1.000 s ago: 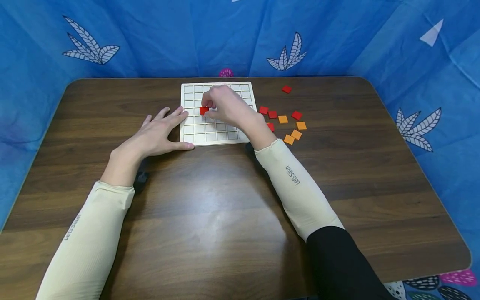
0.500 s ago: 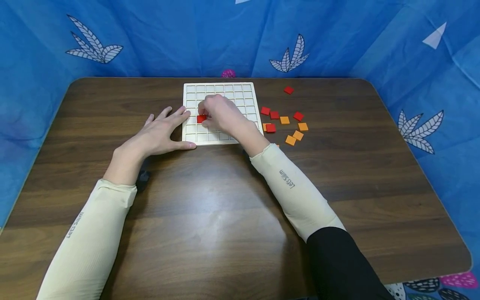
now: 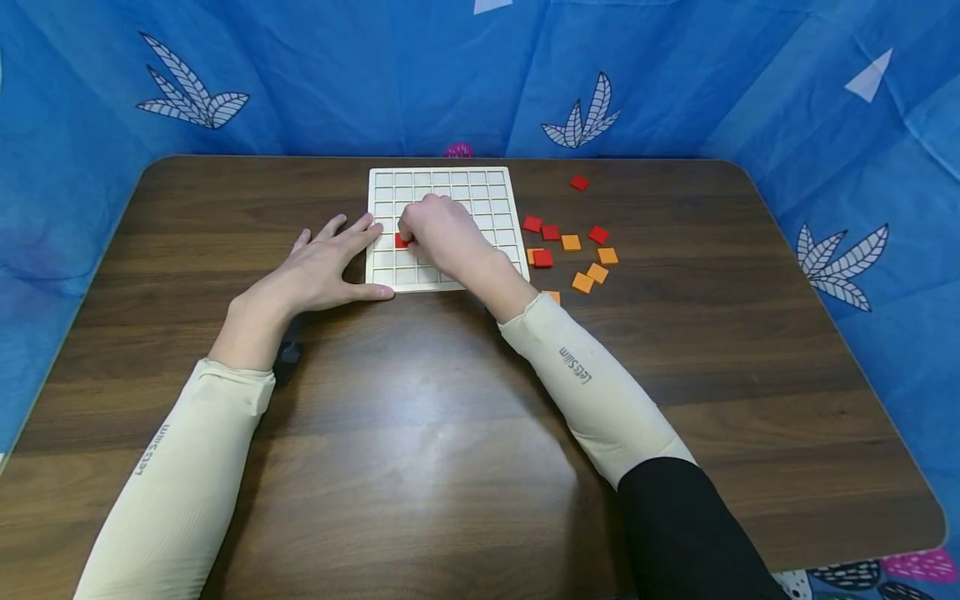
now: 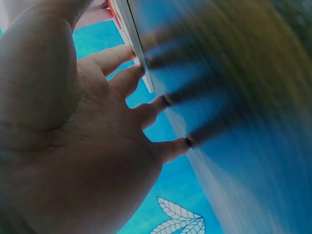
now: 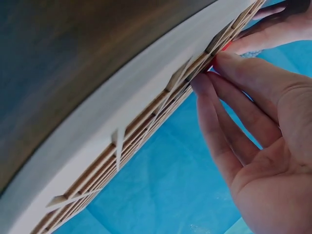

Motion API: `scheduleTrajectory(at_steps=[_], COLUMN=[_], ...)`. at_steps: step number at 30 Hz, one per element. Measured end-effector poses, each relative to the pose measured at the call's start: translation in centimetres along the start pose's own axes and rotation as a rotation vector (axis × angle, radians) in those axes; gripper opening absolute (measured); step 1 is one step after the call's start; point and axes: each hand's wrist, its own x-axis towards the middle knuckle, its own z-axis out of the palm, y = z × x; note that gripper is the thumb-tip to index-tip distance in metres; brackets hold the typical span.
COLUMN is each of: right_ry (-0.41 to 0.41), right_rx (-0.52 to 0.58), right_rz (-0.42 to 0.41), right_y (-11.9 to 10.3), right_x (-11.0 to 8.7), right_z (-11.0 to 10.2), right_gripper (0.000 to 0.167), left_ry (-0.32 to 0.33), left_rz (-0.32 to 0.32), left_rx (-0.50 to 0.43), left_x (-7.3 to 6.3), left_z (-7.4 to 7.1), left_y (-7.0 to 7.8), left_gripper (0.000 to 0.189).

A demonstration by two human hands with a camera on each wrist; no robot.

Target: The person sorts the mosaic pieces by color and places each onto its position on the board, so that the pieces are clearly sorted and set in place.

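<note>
From the lower left of the head view, the left arm in a cream sleeve [image 3: 180, 475] reaches up and inward, its left hand [image 3: 318, 267] lying palm down with fingers spread and thumb held out to the side. Its nearest fingertips touch the left edge of a white grid board [image 3: 480, 192], and the thumb tip rests at the board's lower left corner. Out of the lower right, the other arm, cream below the elbow with a black sleeve [image 3: 690, 525] above, slants up to the middle of the board, where the right hand [image 3: 450, 237] bends downward, thumb and forefinger pinching a red tile [image 3: 401, 241]. That tile shows just left of the right hand's fingertips, over the left part of the board and partly covered by them; whether it sits flat in a cell cannot be told. Right of the board, on the brown worktop [image 3: 420, 433], loose red tiles [image 3: 598, 235] and orange tiles [image 3: 582, 283] lie scattered, one red overlapping an orange near the board's right edge. Along the top of the frame hangs a blue cloth [image 3: 337, 75] with leaf prints.
</note>
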Motion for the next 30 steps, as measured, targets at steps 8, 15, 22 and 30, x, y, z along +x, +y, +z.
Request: scheduleTrajectory(at_steps=[8,15,22,30], right_ry=[-0.016,0.007,0.041,0.08], right_rx=[0.001,0.072,0.089,0.149], right_rz=[0.007,0.047,0.1,0.171], right_y=[-0.2,0.1,1.6,5.1], right_x=[-0.7,-1.3,-2.7,-5.1], right_z=[-0.3,-0.5,-0.9,-1.8], right_gripper=[0.013,0.021,0.032,0.037], left_ry=[0.007,0.008,0.008,0.003], left_rz=[0.005,0.001,-0.001,0.003], left_rx=[-0.001,0.002,0.002,0.004], left_x=[-0.1,0.0,-0.1,-0.2], left_z=[-0.1,0.0,0.0,0.0], left_y=[0.0,0.0,0.0,0.1], left_gripper=[0.107,0.107,0.107,0.109])
